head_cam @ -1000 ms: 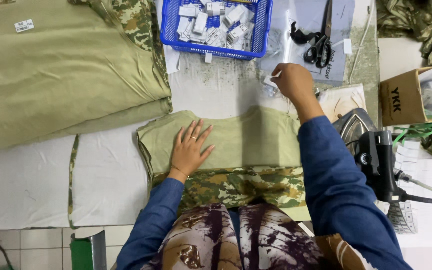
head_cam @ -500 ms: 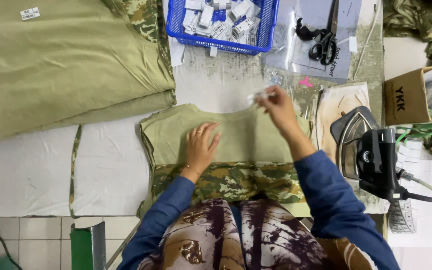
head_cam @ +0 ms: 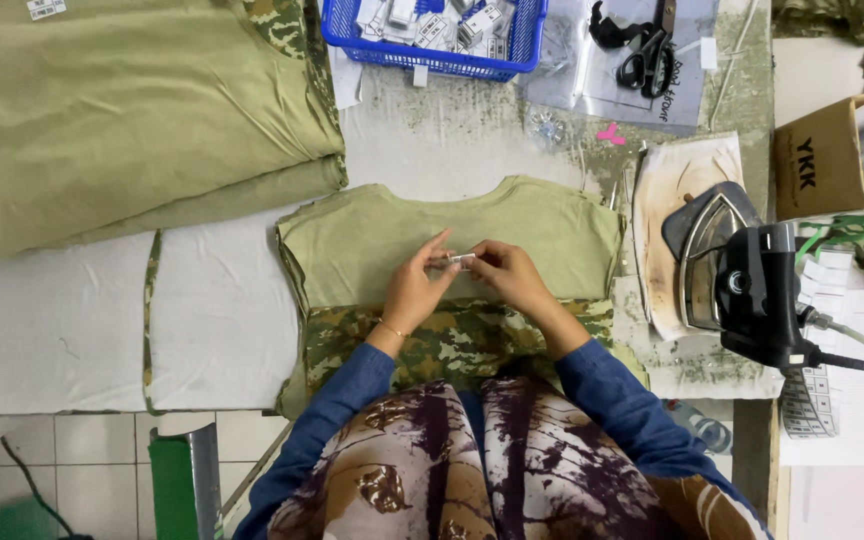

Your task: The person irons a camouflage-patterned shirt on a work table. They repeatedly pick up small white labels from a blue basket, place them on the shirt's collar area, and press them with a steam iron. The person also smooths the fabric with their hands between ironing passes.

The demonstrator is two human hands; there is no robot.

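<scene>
Both hands meet over the middle of the olive-green fabric garment panel w/ camouflage lower band [head_cam: 452, 235], which lies flat on the white padded work table [head_cam: 222, 310], just in front of the person. Left hand [head_cam: 414, 288] and right hand [head_cam: 504, 275] pinch between them a small white label tag [head_cam: 460, 261]: thumb and forefinger of each hand grasp an end, other fingers loosely curled. The tag sits just above the olive cloth at panel centre; can't tell if it touches the fabric. Left wrist carries a thin bracelet; both arms are in blue sleeves.

Far left: a big stack of folded olive-green cloth pieces [head_cam: 122, 110], its near edge close to the panel's far left corner. Far centre: a blue plastic mesh basket [head_cam: 432, 60] filled w/ small white tags. Right of the basket, black-handled scissors [head_cam: 647, 50] lie on a clear plastic sheet, and a small pink scrap [head_cam: 610, 133] lies near the sheet's near edge. Right of the panel: a steam iron w/ black body and metal soleplate [head_cam: 727, 265] resting tipped on a stained white pad, cord running off to the right. Far right: an open brown cardboard box [head_cam: 817, 160]. Near left, below the table edge: tiled floor and a green chair part.
</scene>
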